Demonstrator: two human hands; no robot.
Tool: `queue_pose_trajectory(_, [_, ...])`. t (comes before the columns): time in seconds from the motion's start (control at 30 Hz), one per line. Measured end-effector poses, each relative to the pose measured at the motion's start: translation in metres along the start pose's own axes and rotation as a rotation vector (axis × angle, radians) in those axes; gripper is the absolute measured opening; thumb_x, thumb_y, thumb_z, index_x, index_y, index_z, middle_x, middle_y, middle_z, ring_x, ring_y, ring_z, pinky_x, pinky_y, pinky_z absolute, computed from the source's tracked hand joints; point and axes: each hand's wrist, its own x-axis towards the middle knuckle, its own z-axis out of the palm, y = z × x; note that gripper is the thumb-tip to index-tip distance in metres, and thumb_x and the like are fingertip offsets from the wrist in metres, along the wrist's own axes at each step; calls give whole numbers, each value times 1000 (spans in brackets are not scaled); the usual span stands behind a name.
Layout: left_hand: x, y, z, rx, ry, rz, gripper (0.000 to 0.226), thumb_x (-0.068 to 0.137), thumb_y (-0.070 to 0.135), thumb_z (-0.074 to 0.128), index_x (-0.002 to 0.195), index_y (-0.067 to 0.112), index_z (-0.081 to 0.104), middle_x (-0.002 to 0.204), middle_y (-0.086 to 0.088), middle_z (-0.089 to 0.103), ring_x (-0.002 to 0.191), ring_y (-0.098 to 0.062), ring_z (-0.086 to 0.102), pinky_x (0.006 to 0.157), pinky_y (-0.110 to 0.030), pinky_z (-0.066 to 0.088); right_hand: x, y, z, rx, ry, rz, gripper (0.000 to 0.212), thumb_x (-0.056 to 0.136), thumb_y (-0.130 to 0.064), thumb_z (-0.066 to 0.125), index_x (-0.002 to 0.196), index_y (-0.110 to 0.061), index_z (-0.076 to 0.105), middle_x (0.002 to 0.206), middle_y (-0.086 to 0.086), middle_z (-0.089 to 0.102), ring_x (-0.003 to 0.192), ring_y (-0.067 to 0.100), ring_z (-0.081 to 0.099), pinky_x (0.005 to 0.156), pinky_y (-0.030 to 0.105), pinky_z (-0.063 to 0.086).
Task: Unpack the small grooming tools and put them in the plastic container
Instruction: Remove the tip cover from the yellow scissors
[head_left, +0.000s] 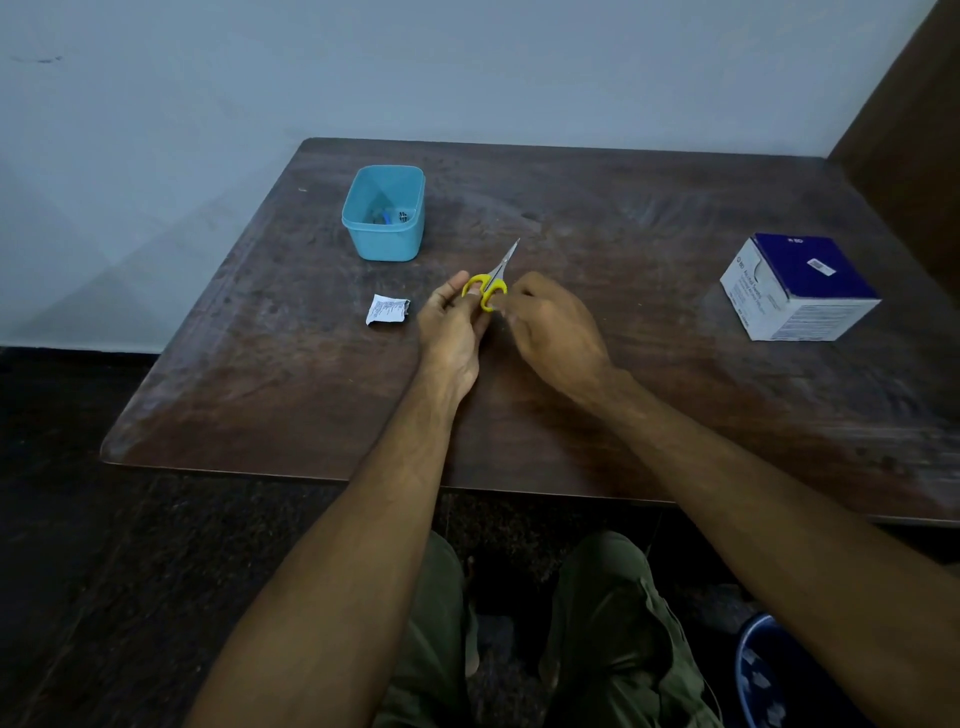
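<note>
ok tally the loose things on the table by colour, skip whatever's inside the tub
blue: 1, plastic container
yellow: 1, scissors, held in both hands
white: 1, torn wrapper
white and navy: 1, box
total: 4

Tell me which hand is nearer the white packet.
Left. The left hand is just right of the packet, holding the scissors; the right hand lies farther right, beyond the left.

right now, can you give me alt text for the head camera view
A person's left hand and right hand hold small yellow-handled scissors over a dark wooden table, blades shut and pointing away. A teal plastic container sits beyond, a torn white wrapper to the left, a blue-and-white box at right.
</note>
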Motion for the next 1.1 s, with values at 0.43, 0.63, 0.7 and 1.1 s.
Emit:
queue_pose_trajectory(0.43, [-4, -12, 4, 286, 0, 193, 34, 85, -7, 63, 115, 7, 53, 87, -4, 70, 75, -13, 67, 64, -24, 56, 27, 12, -13, 197, 267, 215, 14, 88, -15, 59, 89, -13, 73, 81, 7, 66, 80, 23, 59, 68, 30, 43])
queue_pose_trajectory(0.63, [0, -17, -1, 415, 55, 260, 23, 80, -1, 70, 90, 20, 66, 86, 0, 69, 79, -19, 67, 83, -51, 56, 27, -1, 0, 4, -41, 123, 22, 91, -16, 53, 106, -11, 69, 102, 12, 56, 88, 30, 56, 65, 31, 38])
queue_pose_trajectory(0.7, [0, -16, -3, 437, 59, 274, 24, 78, 2, 71, 88, 23, 67, 85, 1, 68, 79, -20, 67, 82, -53, 56, 30, 0, -1, -26, -50, 94, 22, 91, -19, 55, 106, -11, 69, 103, 12, 55, 89, 31, 56, 64, 30, 37])
queue_pose_trajectory(1.1, [-5, -14, -1, 444, 43, 296, 56, 77, -12, 65, 119, 19, 44, 79, 0, 60, 67, -5, 62, 61, -26, 54, 32, 1, -8, -194, -166, -94, 18, 88, -9, 55, 103, -3, 64, 103, 14, 51, 94, 30, 48, 65, 33, 33])
